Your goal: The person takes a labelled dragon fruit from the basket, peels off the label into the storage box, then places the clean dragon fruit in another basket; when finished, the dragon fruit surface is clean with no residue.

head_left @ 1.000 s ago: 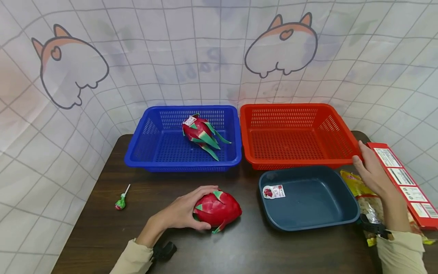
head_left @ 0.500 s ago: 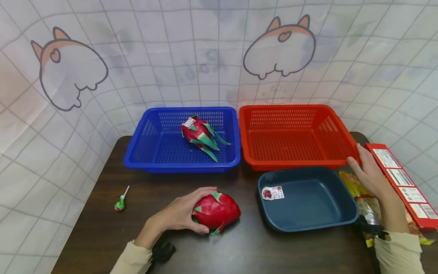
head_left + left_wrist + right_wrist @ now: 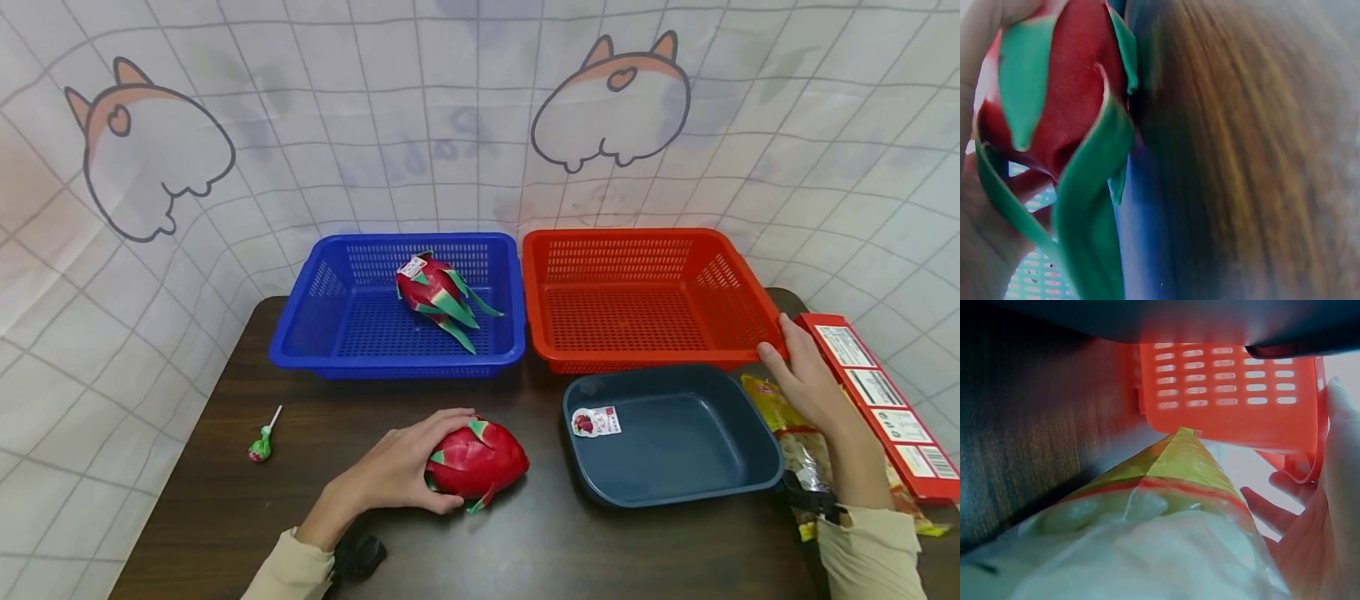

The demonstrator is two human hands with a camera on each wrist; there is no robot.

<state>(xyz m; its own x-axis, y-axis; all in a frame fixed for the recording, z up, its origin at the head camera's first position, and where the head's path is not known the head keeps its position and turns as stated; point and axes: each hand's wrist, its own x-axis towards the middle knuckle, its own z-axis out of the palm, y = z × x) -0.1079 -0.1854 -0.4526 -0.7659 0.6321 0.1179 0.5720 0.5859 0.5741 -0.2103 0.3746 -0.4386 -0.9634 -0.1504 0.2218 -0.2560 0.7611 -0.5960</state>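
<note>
My left hand (image 3: 408, 462) grips a red dragon fruit (image 3: 486, 460) with green-tipped scales, low over the dark wooden table. In the left wrist view, the dragon fruit (image 3: 1072, 81) shows long green leaves, and part of the hand is hidden behind it. My right hand (image 3: 813, 375) holds the front right corner of a red plastic basket (image 3: 551, 346), thumb on the front side and fingers along the right side. The right wrist view shows the basket's slotted wall (image 3: 1229, 419) beside that hand. A second dragon fruit (image 3: 429, 283) with a white label lies in a blue basket (image 3: 300, 362).
A dark blue tray (image 3: 675, 496) with a small sticker stands before the red basket. Under my right forearm lies a yellow, clear-fronted bag (image 3: 802, 442), beside a red box (image 3: 877, 400). A green lollipop (image 3: 261, 446) lies at left. A tiled-pattern cloth (image 3: 375, 125) hangs behind.
My right hand has shifted slightly left at the red basket's corner, and its thumb sits closer in on the front side. The left hand and its dragon fruit stay put.
</note>
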